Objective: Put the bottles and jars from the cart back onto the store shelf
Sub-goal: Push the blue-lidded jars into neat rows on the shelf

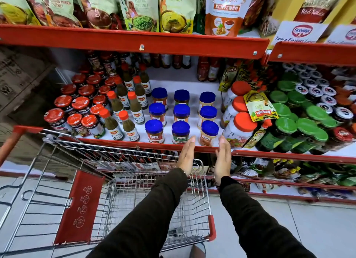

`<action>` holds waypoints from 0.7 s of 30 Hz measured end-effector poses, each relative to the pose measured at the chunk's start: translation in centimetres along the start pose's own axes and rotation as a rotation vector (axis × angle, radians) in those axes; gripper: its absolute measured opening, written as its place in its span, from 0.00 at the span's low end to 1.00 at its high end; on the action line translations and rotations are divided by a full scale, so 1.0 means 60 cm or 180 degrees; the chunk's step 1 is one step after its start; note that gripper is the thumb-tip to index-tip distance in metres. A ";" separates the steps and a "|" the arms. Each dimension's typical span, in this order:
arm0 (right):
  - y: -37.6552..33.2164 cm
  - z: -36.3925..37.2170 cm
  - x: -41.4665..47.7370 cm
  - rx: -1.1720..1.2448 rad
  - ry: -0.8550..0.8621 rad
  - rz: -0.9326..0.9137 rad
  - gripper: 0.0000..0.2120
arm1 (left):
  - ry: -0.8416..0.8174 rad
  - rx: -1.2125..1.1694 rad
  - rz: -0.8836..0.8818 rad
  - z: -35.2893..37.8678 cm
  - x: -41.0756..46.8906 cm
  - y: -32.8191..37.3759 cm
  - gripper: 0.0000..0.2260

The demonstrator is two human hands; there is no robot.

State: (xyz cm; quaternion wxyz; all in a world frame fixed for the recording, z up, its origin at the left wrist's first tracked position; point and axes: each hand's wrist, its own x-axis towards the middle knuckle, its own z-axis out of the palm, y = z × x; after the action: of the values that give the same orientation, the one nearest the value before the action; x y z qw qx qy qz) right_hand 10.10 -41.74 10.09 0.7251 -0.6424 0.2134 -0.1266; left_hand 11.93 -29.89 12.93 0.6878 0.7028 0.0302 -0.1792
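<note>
Blue-lidded jars (181, 131) stand in three rows on the white middle shelf (190, 86), behind its red front rail. My left hand (186, 154) and my right hand (223, 157) are held flat with palms facing each other, just in front of the rail. Between them, on the shelf, stands the front-right blue-lidded jar (209, 133); neither hand touches it. Both hands hold nothing. The wire cart (198, 205) sits below my arms, and its basket shows no bottles or jars.
Green sauce bottles with orange caps (127, 111) and red-lidded jars (77, 105) fill the shelf's left side. Large orange-capped jars (238, 128) and green-lidded jars (300, 121) crowd the right. Pouches hang on the shelf above (138, 9). A lower shelf (289, 173) holds packets.
</note>
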 end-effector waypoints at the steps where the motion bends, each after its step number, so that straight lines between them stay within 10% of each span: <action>1: 0.000 -0.004 0.008 0.0032 -0.0180 0.0099 0.26 | -0.0084 -0.0070 -0.0023 0.011 0.008 0.013 0.34; 5: 0.001 -0.007 0.043 -0.0101 -0.0855 0.0488 0.47 | -0.0167 -0.0595 -0.0100 0.047 0.029 0.070 0.24; 13: -0.009 0.001 0.064 -0.0106 -0.1208 0.0570 0.50 | 0.0019 -0.0565 -0.0062 0.067 0.030 0.064 0.18; 21: -0.048 -0.014 0.066 -0.0244 -0.1315 0.0376 0.21 | 0.0075 -0.0425 -0.0093 0.069 0.018 0.062 0.15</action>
State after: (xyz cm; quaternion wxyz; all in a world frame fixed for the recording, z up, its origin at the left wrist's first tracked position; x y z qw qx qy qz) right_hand 13.47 -44.70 12.26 0.7346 -0.6682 0.1023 0.0586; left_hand 13.16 -34.38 16.23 0.7300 0.6569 0.0604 -0.1786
